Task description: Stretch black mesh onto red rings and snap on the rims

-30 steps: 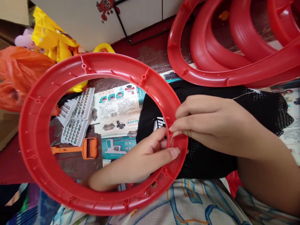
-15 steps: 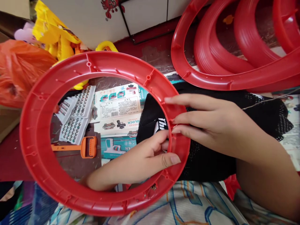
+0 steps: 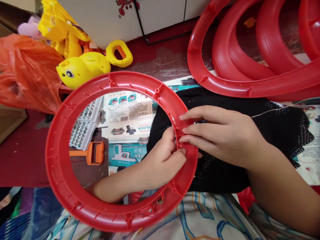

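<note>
I hold a large red plastic ring (image 3: 57,150) over my lap. My left hand (image 3: 162,160) reaches up through its opening and is closed on the inner rim at the right side. My right hand (image 3: 225,136) lies over the same spot from the right. Its fingers are pressed together with the tips at the rim, and the thumb is hidden. A thin pale thread (image 3: 275,110) runs from behind this hand toward the right. Black mesh cloth (image 3: 275,130) lies under the ring and my right hand.
More red rings (image 3: 250,86) are piled at the upper right. A yellow duck toy (image 3: 82,68) and an orange plastic bag (image 3: 25,73) sit at the upper left. Toy packaging cards (image 3: 127,116), button-cell sheets (image 3: 85,126) and an orange tool (image 3: 92,153) show through the ring.
The ring has dropped lower and to the right, uncovering the yellow duck toy. My left thumb has curled in from the rim's face to its inner edge. My right fingertips stay at the rim.
</note>
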Tool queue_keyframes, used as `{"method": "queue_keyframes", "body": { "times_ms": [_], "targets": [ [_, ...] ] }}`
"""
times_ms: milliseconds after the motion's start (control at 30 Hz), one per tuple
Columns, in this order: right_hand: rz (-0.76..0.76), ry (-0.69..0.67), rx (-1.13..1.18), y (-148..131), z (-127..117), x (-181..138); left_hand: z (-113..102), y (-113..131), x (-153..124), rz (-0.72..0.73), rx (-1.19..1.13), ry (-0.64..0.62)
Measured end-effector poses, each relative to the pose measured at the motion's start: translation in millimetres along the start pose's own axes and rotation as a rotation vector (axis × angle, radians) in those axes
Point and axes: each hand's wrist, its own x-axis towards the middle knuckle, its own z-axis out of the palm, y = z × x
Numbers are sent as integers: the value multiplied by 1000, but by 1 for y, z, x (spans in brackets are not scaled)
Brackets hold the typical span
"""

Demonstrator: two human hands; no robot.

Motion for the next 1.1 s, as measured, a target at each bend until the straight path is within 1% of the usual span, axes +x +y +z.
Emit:
{"method": "queue_keyframes", "body": {
  "times_ms": [67,100,167,233,400,567,700,833,900,933,1000,1067,1100],
  "targets": [
    [-56,-22,-147,2,-4,0,-5,-1,-2,38,186,47],
    [-89,-55,-196,3,-7,0,-7,-1,-4,40,265,42],
    [-143,-112,-222,3,-11,1,-11,0,-7,20,396,-16],
    [-164,-130,-203,3,-14,1,-13,2,-9,-1,477,-75],
    [-184,-94,-154,3,-13,2,-11,7,-12,-57,530,-125],
    [-145,-127,-83,3,-7,4,-9,7,-12,-38,554,-171],
    [-128,-156,-36,6,-6,5,-8,4,-15,-65,537,-169],
    [-147,-177,-24,10,-5,5,-6,4,-16,-61,502,-186],
    [-158,-180,-21,12,-5,4,-4,3,-15,-57,447,-178],
    [-162,-175,-22,13,-5,3,-3,2,-14,-61,390,-166],
    [-158,-148,-24,13,-4,3,-1,-2,-11,-55,205,-116],
    [-147,-115,-19,12,-2,2,1,-5,-7,-43,1,-36],
    [-145,-101,-8,12,-1,2,2,-6,-5,-40,-66,3]
  ]
}}
